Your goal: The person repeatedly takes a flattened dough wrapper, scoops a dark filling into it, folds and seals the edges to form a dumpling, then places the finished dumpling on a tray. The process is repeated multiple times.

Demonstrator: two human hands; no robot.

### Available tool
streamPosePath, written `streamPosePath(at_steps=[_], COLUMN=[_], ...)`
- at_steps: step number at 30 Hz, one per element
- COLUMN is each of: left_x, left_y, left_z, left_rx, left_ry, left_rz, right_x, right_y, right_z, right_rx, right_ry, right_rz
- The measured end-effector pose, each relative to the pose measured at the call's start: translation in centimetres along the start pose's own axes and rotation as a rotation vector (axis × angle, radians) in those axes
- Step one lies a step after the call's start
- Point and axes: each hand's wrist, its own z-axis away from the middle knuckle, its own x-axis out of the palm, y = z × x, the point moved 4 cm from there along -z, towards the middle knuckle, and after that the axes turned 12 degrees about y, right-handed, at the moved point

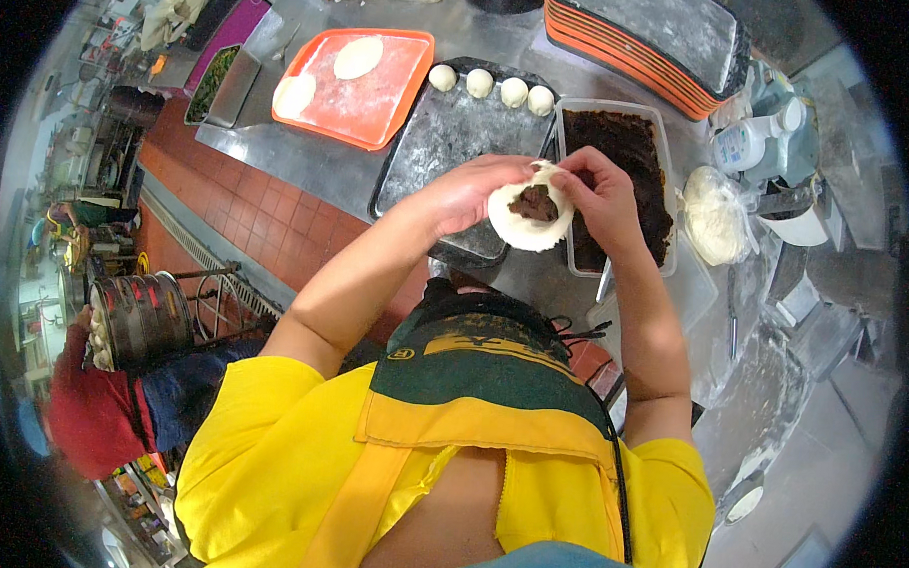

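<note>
Both hands hold one round dough wrapper (529, 235) with a lump of dark brown filling (536, 203) at its middle. My left hand (473, 191) grips its left edge, and its fingers reach the gathered top rim. With thumb and fingers, my right hand (599, 190) pinches the rim at the upper right. Below the hands, a dark floured tray (460, 134) carries several dough balls (479, 83) along its far edge. To the right, partly behind my right hand, a clear plastic tub (671, 216) holds dark brown filling (617, 132).
Two flat dough rounds (358, 58) lie on an orange tray (340, 115). Stacked trays (643, 50) stand at the back right. A bag of dough (716, 218) and a white plastic jug (752, 140) are at right. At left, a person in red (97, 422) stands by a steamer (145, 318).
</note>
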Motion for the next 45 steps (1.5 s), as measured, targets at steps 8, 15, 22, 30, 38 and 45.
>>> streamPosePath(at_steps=[8,15,22,30,38,45], left_x=[-0.3,0.3,0.8,0.2,-1.9,-5.2], left_y=[-3.7,-4.3,-3.7,-1.8,-0.6,1.1], left_z=[0.5,0.6,1.4,2.7,4.8,7.9], left_rx=[0.040,0.116,0.139,0.081,0.107,0.341], left_ry=[-0.091,0.150,0.178,0.011,0.014,0.135], left_rz=[0.627,0.339,0.115,-0.053,0.196,-0.306], right_x=[1.1,1.2,1.5,2.1,4.5,9.6], right_y=[1.6,-1.6,-1.5,-2.3,-4.5,-7.2], right_z=[1.3,1.3,0.9,1.8,3.4,3.1], right_rx=[0.046,-0.386,-0.261,-0.109,-0.282,-0.203], right_ry=[0.154,-0.007,-0.030,-0.128,0.138,-0.018], right_rz=[-0.187,0.189,0.194,0.126,0.308,0.234])
